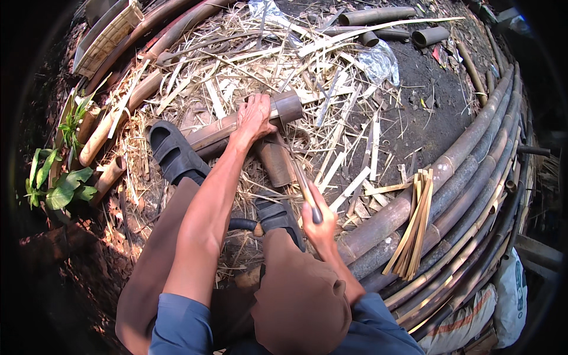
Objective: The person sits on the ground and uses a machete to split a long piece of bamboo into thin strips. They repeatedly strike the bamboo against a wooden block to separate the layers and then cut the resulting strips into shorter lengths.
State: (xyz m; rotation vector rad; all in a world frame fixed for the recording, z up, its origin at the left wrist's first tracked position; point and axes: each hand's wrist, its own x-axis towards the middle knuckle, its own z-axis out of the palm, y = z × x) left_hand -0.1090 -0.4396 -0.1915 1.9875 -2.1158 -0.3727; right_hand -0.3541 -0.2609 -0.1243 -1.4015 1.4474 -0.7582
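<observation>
My left hand (pixel 255 119) grips the top of a bamboo length (pixel 288 106) that lies across the debris in front of my feet. Its fingers curl over the tube near the dark right end. Beneath that end rests another short bamboo piece (pixel 274 163), set crosswise. My right hand (pixel 319 225) is closed round a knife-like tool (pixel 306 188) with a slim brown shaft and a dark butt. Its far end reaches the underside of the bamboo by my left hand, where the tip is hard to make out.
Split strips and shavings (pixel 236 65) litter the ground. Long bamboo poles (pixel 384 222) curve along the right, with a bundle of thin strips (pixel 416 228) on them. Short tubes (pixel 431 36) lie at the back right, more poles (pixel 142 92) and a leafy plant (pixel 62 183) at left.
</observation>
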